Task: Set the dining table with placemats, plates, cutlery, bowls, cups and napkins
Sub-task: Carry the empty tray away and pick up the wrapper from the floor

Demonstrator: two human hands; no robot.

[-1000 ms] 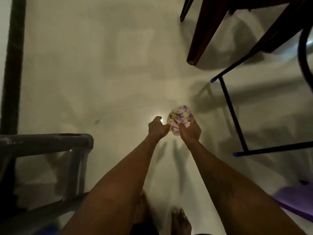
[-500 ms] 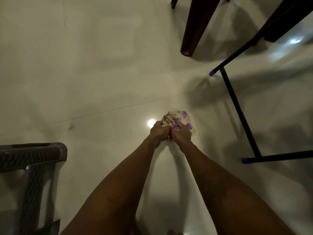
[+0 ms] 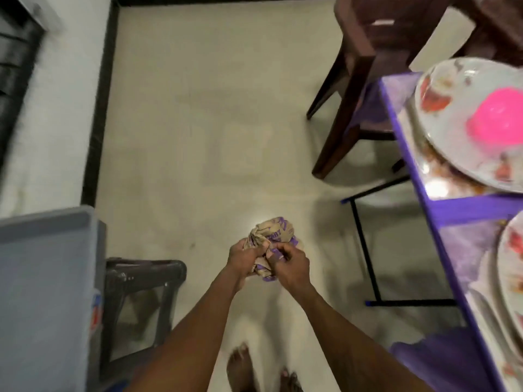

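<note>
Left hand: the left hand (image 3: 243, 257) has its fingers curled into the near left side of the crumpled bundle (image 3: 271, 232), proper grab, not just touching.
Right hand: the right hand (image 3: 288, 264) is closed on the bundle's right side, thumb and fingers pinching a purple bit of it.
Bundle: beige stuff with purple print, scrunched into a ball. Can't tell if it's cloth or paper, too blurry. It's held up between both hands out in front of the body, over the floor (image 3: 198, 137), left of the table and not touching it.
Feet: bare feet (image 3: 240, 369) on the pale tiles, straight below the arms.
Table: purple-edged table (image 3: 407, 154) runs down the right side, with its black metal leg frame (image 3: 365, 250) on the floor near the right hand.
Plates: a flowery white plate (image 3: 452, 128) sits at the far end with a pink bowl (image 3: 498, 117) on it, looks upside down. Another flowery plate (image 3: 512, 267) is nearer, cut off by the edge.
Chair: dark brown chair (image 3: 368, 66) beyond the table's far corner.
Left side: a dark plastic stool (image 3: 141, 278) beside a big grey box (image 3: 42, 292), well apart from the hands.
</note>
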